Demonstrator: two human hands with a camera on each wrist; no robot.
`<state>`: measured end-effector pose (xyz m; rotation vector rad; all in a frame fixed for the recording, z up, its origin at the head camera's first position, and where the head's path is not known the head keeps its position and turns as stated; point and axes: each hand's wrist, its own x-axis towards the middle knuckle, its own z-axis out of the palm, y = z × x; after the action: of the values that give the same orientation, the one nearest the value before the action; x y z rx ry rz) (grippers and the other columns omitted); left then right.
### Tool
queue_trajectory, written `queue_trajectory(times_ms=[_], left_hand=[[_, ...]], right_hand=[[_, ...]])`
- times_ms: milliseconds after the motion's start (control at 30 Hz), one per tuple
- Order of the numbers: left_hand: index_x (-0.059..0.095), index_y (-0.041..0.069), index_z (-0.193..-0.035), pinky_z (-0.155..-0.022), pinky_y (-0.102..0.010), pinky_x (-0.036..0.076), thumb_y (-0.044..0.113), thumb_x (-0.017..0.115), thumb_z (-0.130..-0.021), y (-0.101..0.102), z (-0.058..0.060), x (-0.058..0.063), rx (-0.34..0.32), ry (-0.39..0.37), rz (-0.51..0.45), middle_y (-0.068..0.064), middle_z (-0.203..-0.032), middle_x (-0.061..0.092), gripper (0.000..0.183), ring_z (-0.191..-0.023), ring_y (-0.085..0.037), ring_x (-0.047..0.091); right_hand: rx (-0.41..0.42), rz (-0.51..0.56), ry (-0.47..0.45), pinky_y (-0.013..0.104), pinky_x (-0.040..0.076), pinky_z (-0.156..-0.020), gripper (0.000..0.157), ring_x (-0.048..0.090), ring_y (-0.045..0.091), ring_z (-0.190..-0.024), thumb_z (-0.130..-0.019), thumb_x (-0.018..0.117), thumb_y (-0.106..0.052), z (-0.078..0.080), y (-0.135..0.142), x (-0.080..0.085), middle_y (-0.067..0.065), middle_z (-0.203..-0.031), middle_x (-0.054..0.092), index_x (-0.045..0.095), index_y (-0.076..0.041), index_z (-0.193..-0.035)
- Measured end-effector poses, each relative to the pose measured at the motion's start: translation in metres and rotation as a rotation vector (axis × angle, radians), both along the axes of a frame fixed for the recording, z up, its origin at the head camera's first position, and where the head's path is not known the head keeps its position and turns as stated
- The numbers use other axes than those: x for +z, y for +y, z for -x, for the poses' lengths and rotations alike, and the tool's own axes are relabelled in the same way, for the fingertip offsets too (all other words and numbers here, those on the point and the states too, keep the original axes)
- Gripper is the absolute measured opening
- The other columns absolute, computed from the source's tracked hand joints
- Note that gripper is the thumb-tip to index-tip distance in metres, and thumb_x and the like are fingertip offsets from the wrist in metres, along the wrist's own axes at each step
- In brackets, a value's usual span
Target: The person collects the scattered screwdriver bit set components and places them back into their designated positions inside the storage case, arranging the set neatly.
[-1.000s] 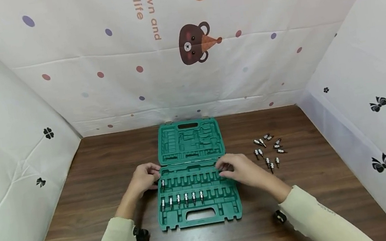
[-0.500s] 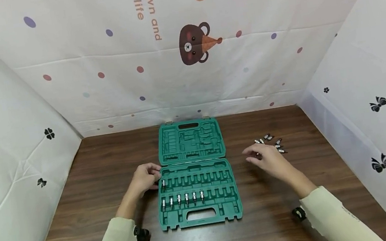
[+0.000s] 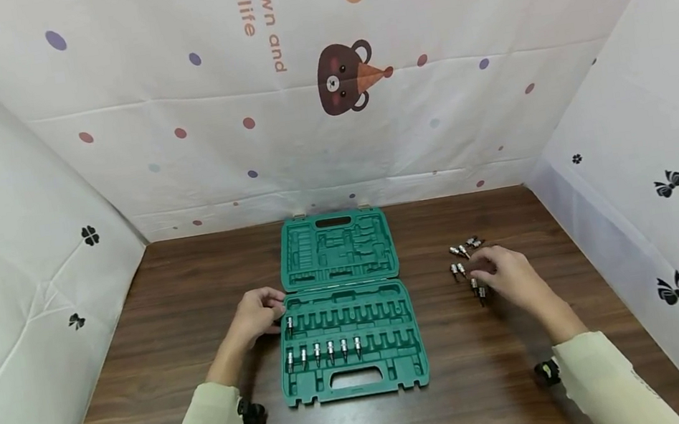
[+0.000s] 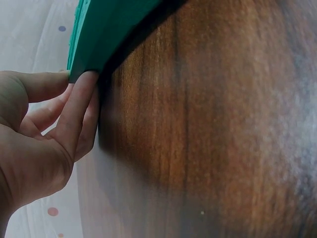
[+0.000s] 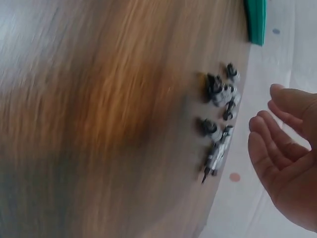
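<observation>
An open green plastic socket case point(image 3: 395, 376) lies on the table, its lid point(image 3: 338, 245) folded back. Several metal bit sockets point(image 3: 330, 349) stand in its lower row, and a single one point(image 3: 289, 325) sits at the left of the upper row. My left hand point(image 3: 255, 314) pinches the case's left edge near the hinge; in the left wrist view, thumb and fingers meet the green corner point(image 4: 96, 42). To the right, my right hand point(image 3: 506, 277) hovers over loose bit sockets point(image 5: 215, 153), partly covering them. Its fingers are relaxed, with nothing seen between them.
The dark wooden table point(image 3: 185, 270) extends around the case. A white printed cloth point(image 3: 277, 141) rises at the back, with white side panels point(image 3: 615, 224) at left and right. More loose bit sockets point(image 3: 461, 251) lie beyond the right hand.
My right hand has moved from the case's upper row rightward to the loose bit sockets. The left hand has stayed at the case's left edge.
</observation>
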<state>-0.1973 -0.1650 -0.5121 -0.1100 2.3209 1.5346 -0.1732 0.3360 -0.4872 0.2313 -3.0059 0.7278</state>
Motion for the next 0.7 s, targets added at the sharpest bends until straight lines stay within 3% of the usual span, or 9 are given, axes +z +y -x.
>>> queue_trajectory(times_ms=[300, 700], left_hand=[[0.064, -0.004, -0.12, -0.072, -0.04, 0.064, -0.001, 0.057, -0.102, 0.0, -0.001, 0.001, -0.003, -0.009, -0.009, -0.017, -0.103, 0.06, 0.019, -0.09, -0.025, 0.063], [0.064, -0.004, -0.12, -0.071, -0.04, 0.064, -0.001, 0.058, -0.102, 0.0, -0.001, 0.0, 0.004, -0.009, -0.018, -0.017, -0.102, 0.06, 0.019, -0.088, -0.025, 0.063]], right_hand=[[-0.055, -0.017, -0.102, 0.056, 0.056, -0.083, 0.026, 0.07, 0.037, -0.096, -0.095, 0.076, -0.018, -0.002, 0.013, -0.01, 0.017, -0.102, 0.074, 0.07, 0.001, -0.113], [-0.052, -0.073, -0.143, 0.052, 0.055, -0.078, 0.014, 0.069, 0.03, -0.083, -0.093, 0.075, -0.01, -0.001, 0.019, -0.019, 0.01, -0.087, 0.074, 0.07, 0.0, -0.101]])
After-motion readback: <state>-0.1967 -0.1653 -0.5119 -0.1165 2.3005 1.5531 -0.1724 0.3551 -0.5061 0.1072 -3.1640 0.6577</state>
